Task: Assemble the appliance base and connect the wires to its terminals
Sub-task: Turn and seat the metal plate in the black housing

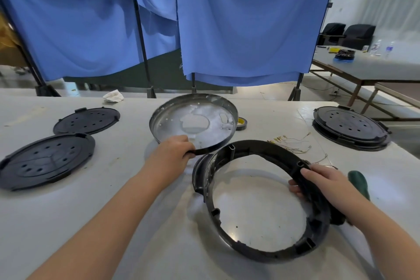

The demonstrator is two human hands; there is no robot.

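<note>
A: What has the left hand [171,154] got?
B: It grips the near rim of the round metal pan [193,120], fingers curled over the edge at centre frame. The pan is tilted, its near edge lifted off the white table [127,188] and its far edge lower, towards the blue curtains [238,29].

A: And the right hand [318,180]?
B: It holds the right side of the black plastic ring [256,202]. The thumb lies over the top of the wall and the fingers wrap round the rim, their tips showing inside it. The ring takes up the lower centre-right of the frame, raised on the gripped side, with the bare tabletop showing through its opening.

A: Do the pan and ring touch?
B: The pan's near edge sits just beside the ring's far-left wall; I cannot tell whether they meet.

A: Where are the wires?
B: A loose bundle of thin wires [293,143] with small terminals lies on the table right of centre, just beyond the ring.

A: Anything else?
B: Two black perforated discs [63,143] at the left, the nearer one overlapping the farther. A stack of similar black parts [351,127] at the right edge. A roll of tape [241,123] pokes out behind the pan's right side, a crumpled rag [113,96] lies at the table's far edge, and a green handle [359,183] is just right of the right hand
</note>
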